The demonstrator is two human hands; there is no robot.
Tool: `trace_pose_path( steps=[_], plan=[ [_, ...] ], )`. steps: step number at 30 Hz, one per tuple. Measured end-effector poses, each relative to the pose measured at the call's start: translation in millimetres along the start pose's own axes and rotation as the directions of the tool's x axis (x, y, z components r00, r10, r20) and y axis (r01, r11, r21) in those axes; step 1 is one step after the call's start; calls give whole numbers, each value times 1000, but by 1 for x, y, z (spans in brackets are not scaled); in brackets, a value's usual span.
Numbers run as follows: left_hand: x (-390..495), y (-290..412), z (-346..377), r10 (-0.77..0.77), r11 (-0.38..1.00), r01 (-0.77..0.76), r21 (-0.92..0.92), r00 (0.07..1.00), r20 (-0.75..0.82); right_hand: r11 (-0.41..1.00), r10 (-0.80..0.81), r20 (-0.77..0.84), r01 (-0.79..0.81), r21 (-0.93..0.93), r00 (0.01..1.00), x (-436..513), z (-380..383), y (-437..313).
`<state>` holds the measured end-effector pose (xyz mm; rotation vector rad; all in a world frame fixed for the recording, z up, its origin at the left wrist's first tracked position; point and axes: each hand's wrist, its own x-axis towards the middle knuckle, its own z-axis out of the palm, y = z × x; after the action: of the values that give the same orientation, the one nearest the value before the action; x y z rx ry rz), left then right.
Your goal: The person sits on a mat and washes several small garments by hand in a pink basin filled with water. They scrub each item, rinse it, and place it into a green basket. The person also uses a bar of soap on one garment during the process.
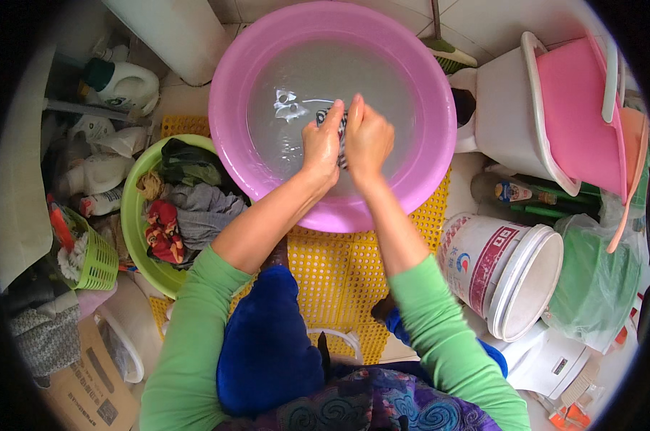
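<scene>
Over a large pink plastic basin [231, 97] of cloudy water [314, 67], my left hand [322, 148] and my right hand [369, 140] are close together. A small black-and-white patterned cloth [342, 143] is gripped between them, mostly hidden by the fingers. Both hands look wet, with the thumbs pointing to the far side of the basin. Left of the basin, a lime-green basin [134, 237] holds a grey cloth [201, 207], a red patterned cloth [164, 229] and dark fabric.
Yellow perforated mats [330, 275] lie under the pink basin. Detergent bottles [134, 86] and a green plastic basket [100, 261] stand at the left. A white bucket [478, 269], a pink basin [578, 108] and a brush [449, 54] are on the right.
</scene>
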<state>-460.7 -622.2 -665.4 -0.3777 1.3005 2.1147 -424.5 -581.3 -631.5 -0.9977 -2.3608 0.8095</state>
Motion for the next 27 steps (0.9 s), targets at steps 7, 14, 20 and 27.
trace_pose_path(
  steps=[7,14,20,27],
  plan=[
    [-2,-4,-7,131,982,-114,151,985,-111,995,78,78,-73,-70,994,1,6,11],
    [-2,-12,-8,81,975,-58,217,992,-96,997,79,70,-79,3,994,-15,14,19],
    [11,-27,-31,47,996,-38,76,991,-123,994,93,293,-71,-83,952,17,65,107],
    [77,-60,-85,-556,794,572,206,820,-136,961,144,267,-70,-268,953,-18,106,156]
  ],
)
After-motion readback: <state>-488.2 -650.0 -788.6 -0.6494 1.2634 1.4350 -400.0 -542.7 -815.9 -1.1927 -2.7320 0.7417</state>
